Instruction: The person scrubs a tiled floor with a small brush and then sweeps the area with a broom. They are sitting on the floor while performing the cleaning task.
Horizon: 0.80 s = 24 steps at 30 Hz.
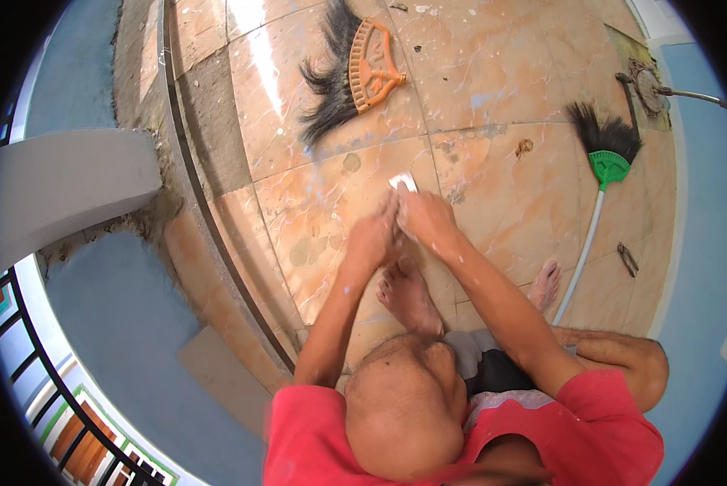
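Handling step, likely — right hand [425, 214] pinching white piece [403, 180]; left hand [372, 236] blurred, fingers' state unclear. Next: steady grip needed.

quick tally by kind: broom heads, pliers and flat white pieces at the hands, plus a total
Black-bristled plastic broom heads: 2 (orange broom head, green broom head)
Dark pliers: 1
Small flat white piece at the right hand: 1
Total: 4
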{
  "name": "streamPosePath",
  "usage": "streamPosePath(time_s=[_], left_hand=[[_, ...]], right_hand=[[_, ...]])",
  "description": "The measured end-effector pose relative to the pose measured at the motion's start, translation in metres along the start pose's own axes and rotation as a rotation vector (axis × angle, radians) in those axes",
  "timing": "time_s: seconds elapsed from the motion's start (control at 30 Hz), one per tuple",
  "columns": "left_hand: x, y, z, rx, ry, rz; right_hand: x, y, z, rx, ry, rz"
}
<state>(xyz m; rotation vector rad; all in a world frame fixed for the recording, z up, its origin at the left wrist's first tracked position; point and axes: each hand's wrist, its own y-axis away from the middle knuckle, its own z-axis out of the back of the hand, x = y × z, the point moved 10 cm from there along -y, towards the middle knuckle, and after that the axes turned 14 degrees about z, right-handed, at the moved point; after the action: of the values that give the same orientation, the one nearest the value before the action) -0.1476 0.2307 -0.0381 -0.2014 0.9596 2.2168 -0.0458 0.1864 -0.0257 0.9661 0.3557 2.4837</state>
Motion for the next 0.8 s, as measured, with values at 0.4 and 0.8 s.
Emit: streamPosePath(time_s=[0.4, 0.8], left_hand=[[-0.015, -0.061, 0.054, -0.202, 0.079, -0.074], [0.078, 0.095, -0.032, -0.167, 0.332, 0.328]], right_hand=[[-0.007, -0.067, 0.045, 0.007, 0.072, -0.014], [0.084, 0.029, -0.086, 0.201, 0.142, 0.282]])
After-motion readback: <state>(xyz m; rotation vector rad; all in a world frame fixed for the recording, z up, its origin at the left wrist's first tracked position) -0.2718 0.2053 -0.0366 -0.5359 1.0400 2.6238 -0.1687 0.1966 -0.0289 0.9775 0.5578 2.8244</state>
